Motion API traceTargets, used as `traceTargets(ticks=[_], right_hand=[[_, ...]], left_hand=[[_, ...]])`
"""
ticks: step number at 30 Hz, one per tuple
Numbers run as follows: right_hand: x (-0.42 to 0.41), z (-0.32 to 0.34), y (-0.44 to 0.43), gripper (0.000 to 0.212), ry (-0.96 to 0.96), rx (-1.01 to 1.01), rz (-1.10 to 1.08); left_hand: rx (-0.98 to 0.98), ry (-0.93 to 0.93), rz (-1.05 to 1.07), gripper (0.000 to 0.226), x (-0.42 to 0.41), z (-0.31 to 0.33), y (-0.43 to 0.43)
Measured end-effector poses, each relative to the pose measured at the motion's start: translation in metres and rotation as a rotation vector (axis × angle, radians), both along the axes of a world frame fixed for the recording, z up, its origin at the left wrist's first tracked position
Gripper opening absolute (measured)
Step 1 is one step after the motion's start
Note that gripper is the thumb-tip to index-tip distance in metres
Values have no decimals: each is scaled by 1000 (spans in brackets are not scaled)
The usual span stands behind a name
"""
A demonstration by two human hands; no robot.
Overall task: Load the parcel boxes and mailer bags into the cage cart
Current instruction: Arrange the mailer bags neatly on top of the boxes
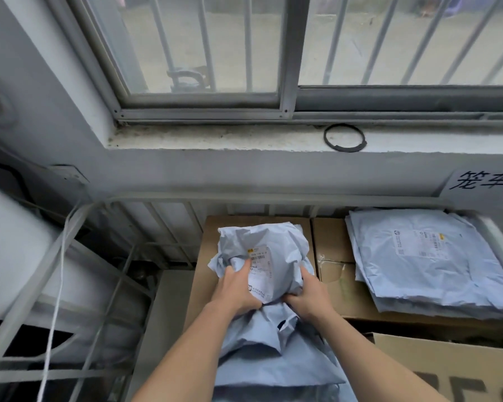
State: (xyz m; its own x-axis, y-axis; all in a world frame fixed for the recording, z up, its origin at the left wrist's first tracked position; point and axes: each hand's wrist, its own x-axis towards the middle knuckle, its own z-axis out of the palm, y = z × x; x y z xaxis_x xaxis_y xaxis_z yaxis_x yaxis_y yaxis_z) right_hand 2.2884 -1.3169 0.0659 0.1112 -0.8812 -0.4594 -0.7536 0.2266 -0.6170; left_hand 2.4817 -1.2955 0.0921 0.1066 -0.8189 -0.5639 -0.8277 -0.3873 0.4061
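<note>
As both arms stretch forward, left hand (pixel 238 289) and right hand (pixel 309 294) clutch the crumpled mailer bag (pixel 279 253)

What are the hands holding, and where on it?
The left hand and right hand both grip a crumpled mailer bag by its near end.

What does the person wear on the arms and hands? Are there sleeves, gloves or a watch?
Nothing worn is visible. The left hand and the right hand have no gloves, and no ring shows on the fingers in view. The left forearm and the right forearm are bare down to the picture's lower edge: no sleeve, watch or bracelet.
</note>
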Motion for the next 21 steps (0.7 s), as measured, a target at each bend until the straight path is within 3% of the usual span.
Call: traceTargets(ticks=[6,13,17,21], right_hand=[[-57,65,-2,74,-10,-45,-44],[-176,127,30,68,71,-69,-111],[-243,128,67,78,68,-75,-155],[-314,114,103,71,29,-43,-192]], left_hand=[[-91,-10,-81,111,-49,62,-7],[-146,11,-201,100,-164,102,10],[-148,19,-253,95,-234,103,35],[-133,6,-292,101,-307,86,65]])
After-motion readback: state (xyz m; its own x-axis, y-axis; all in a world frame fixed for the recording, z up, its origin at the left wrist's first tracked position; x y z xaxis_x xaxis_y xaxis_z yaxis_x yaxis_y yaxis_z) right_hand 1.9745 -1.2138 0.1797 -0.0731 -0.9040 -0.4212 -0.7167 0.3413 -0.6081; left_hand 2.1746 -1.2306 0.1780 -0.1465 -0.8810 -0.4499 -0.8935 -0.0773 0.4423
